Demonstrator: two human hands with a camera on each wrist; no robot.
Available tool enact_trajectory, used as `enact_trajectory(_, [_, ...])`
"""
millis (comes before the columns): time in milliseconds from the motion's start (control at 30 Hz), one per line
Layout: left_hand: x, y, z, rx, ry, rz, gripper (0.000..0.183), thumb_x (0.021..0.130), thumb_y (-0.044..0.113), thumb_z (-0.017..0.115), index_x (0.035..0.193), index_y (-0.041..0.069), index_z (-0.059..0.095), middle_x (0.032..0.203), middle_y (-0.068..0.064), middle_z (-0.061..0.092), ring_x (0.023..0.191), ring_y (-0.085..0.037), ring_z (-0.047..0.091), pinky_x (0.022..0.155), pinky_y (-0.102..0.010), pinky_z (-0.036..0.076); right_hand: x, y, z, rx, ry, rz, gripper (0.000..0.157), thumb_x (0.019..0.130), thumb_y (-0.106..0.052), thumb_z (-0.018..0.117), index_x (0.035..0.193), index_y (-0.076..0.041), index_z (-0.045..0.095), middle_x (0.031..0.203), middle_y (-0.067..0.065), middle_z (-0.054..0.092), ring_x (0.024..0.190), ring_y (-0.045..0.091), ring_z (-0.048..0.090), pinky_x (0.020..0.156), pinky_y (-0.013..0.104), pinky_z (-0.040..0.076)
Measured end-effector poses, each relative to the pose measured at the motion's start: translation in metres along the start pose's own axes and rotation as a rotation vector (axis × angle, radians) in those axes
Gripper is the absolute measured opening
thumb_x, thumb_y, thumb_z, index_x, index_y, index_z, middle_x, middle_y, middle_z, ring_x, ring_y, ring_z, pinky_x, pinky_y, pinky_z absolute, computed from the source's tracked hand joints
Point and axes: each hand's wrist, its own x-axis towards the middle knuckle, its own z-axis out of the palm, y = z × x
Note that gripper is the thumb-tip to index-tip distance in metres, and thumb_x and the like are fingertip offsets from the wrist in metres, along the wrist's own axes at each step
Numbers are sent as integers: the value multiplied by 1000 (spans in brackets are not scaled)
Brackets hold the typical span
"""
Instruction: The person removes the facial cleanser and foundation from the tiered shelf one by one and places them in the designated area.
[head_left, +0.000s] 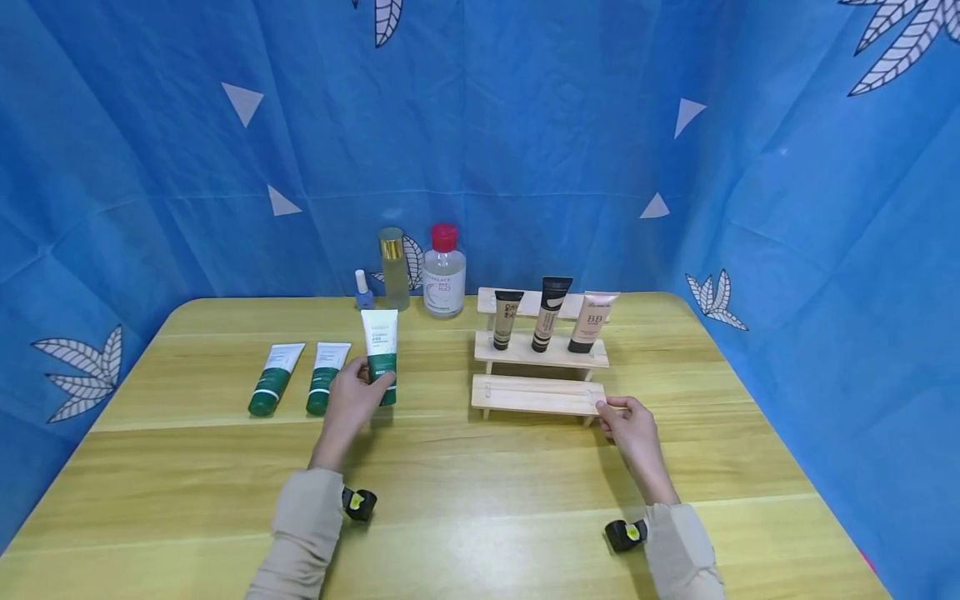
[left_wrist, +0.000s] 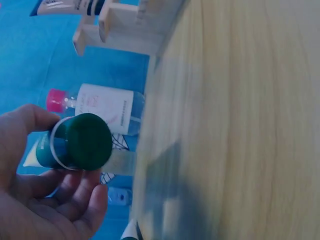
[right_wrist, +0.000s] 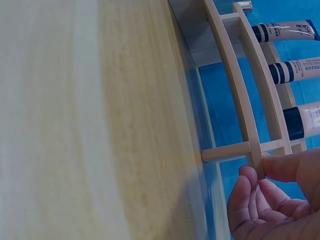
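Note:
A white and green squeeze tube (head_left: 382, 342) is held upright, green cap down, by my left hand (head_left: 356, 393); in the left wrist view its round cap (left_wrist: 90, 141) faces the camera above the table. My right hand (head_left: 628, 423) pinches the right end of the lowest step of a three-step wooden rack (head_left: 536, 395), thumb on top and fingers beneath in the right wrist view. On the middle step stand a small black-topped tube (head_left: 506, 320), a taller black and beige tube (head_left: 551, 314) and a pink BB cream tube (head_left: 593, 322).
Two more white and green tubes, one at the far left (head_left: 276, 380) and one beside my left hand (head_left: 327, 379), lie on the table. Along the back stand a blue nail polish bottle (head_left: 363, 296), a gold-collared bottle (head_left: 394, 271) and a red-capped clear bottle (head_left: 444, 279) before the blue curtain (head_left: 525, 150).

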Motion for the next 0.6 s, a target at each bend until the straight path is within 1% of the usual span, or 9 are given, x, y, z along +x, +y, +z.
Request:
enact_trajectory(100, [3,-4,-1,46,-21,-23,49,89,28,59,124,-6,52,99,-15,55,85,-24,51,70,-32,43,1,0,0,2,2,-3,36,95,-17,55,120,9,52,84,11,65,67,9,59,61,20,51])
enact_trajectory(200, [7,-6,-2,80,-44,-50,53,90,29,58,127,-7,50,101,-17,57,86,-25,52,71,-34,44,1,0,0,6,1,-3,36,95,-17,55,121,9,52,84,11,65,66,9,59,62,20,51])
enact_trajectory(300, [10,-9,-1,113,-68,-75,57,90,30,57,130,-9,48,107,-22,59,90,-27,56,73,-36,47,1,-1,-1,2,0,3,37,95,-18,55,121,9,52,85,11,65,67,9,59,62,20,51])
enact_trajectory(433, [15,-12,0,149,-108,-110,59,91,32,55,131,-11,46,117,-27,58,98,-31,58,78,-39,49,1,0,-1,-5,1,12,38,95,-18,56,121,9,52,87,11,66,67,9,59,62,20,51])
enact_trajectory(600, [20,-16,3,188,-142,-131,60,92,34,53,131,-11,45,123,-29,55,105,-35,57,85,-44,48,0,0,0,-5,1,16,37,95,-18,56,121,9,52,88,12,66,67,10,59,62,21,51])
